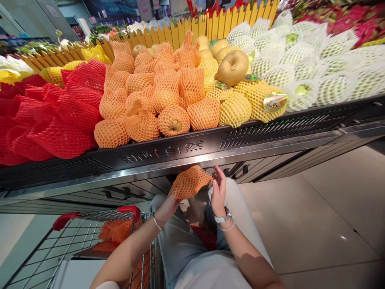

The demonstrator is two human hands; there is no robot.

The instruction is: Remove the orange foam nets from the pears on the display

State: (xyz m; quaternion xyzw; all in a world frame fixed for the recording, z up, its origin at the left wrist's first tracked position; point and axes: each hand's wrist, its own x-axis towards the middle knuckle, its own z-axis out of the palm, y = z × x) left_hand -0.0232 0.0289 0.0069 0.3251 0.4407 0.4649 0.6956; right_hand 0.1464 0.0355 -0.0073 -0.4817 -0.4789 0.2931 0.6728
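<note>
An orange foam net sleeve (191, 182) is over the fingers of my left hand (172, 204), just below the display's front edge. The net hides those fingers, and I cannot tell whether a fruit is inside. My right hand (219, 192) is close to the sleeve's narrower right end, fingers stretched out and holding nothing visible. Above, pears in orange foam nets (173, 120) fill the middle of the display. A bare yellow-brown pear (233, 67) rests on top of fruit in yellow nets (235, 110).
Red foam nets (69, 128) are heaped at the left, fruit in white nets (303, 72) at the right. A black display rim (162, 150) runs across in front. At lower left stands a wire shopping cart (33, 253) holding orange nets (116, 230) and a white box (78, 273).
</note>
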